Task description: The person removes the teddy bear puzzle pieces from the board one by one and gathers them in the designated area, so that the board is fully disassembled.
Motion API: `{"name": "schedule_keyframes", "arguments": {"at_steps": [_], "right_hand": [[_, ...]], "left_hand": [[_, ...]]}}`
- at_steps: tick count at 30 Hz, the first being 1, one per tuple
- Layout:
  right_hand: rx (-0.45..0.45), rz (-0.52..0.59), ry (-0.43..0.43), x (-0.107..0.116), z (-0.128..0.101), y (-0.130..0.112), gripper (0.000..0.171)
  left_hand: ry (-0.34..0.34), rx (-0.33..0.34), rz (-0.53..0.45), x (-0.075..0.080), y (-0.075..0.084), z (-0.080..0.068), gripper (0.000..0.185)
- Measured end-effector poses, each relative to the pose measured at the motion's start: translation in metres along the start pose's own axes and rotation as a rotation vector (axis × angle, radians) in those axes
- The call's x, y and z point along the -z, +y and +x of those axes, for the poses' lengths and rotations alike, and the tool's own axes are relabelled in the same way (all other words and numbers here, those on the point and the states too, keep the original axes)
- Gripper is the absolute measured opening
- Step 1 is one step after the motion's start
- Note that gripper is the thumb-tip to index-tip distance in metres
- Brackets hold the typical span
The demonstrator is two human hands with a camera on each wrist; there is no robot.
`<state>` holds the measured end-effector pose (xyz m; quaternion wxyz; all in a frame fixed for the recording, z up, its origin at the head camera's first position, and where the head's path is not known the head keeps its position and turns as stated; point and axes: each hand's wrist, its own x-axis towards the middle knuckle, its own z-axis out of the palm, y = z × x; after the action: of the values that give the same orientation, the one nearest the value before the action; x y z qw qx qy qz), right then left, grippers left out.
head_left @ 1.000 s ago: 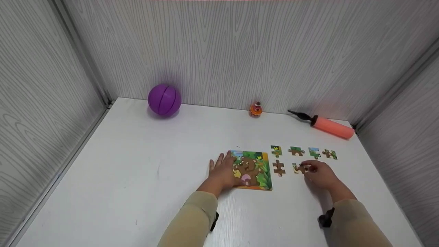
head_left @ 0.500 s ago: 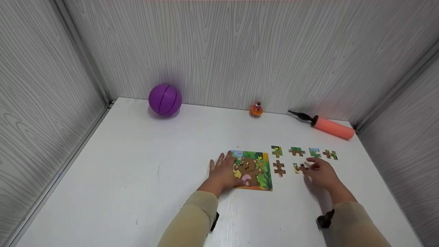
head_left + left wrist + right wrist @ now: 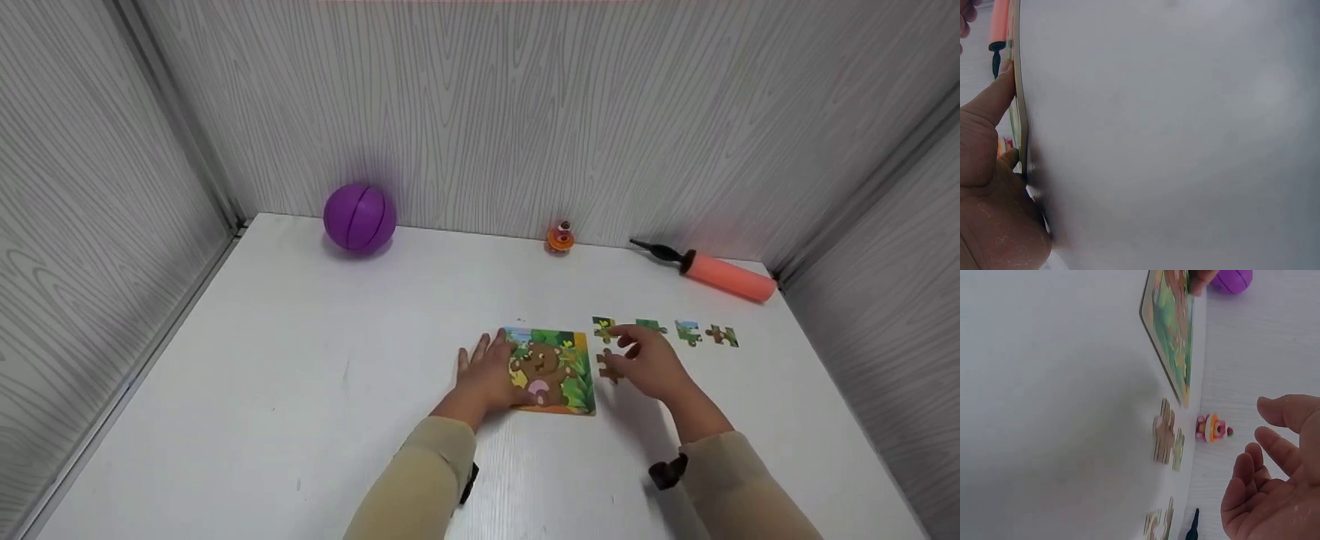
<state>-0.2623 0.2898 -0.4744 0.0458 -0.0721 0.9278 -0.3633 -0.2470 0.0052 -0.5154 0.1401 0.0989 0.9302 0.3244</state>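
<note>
A bear picture puzzle board (image 3: 555,371) lies on the white table (image 3: 300,360). My left hand (image 3: 486,369) rests flat on its left edge, and the thumb (image 3: 994,95) lies against the board's rim. My right hand (image 3: 634,346) hovers just right of the board with relaxed fingers (image 3: 1275,450) and holds nothing. It partly covers a brown loose piece (image 3: 606,367). More loose pieces lie in a row behind: one (image 3: 603,327) by the board's corner, one (image 3: 651,324) half hidden, and two further right (image 3: 688,332), (image 3: 721,336). The right wrist view shows the board (image 3: 1171,326) and brown piece (image 3: 1163,433).
A purple ball (image 3: 360,217) sits at the back left. A small orange toy (image 3: 560,237) and a pink hand pump (image 3: 724,277) lie along the back wall. Grey panelled walls close in the table on three sides.
My right hand has left the loose piece it was touching further right and moved left, over the brown piece beside the board. The left hand has not moved.
</note>
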Motion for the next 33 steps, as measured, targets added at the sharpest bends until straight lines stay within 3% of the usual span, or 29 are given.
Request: {"name": "schedule_keyframes", "arguments": {"at_steps": [14,33], "right_hand": [[-0.047,-0.113,-0.213,-0.036,-0.012,-0.019,0.04],[-0.059,-0.105,-0.214,-0.048,-0.01,-0.01,0.041]], "left_hand": [[-0.013,-0.003,0.026,0.001,0.0,0.0,0.106],[-0.014,0.006,0.019,-0.002,-0.003,0.002,0.107]]}}
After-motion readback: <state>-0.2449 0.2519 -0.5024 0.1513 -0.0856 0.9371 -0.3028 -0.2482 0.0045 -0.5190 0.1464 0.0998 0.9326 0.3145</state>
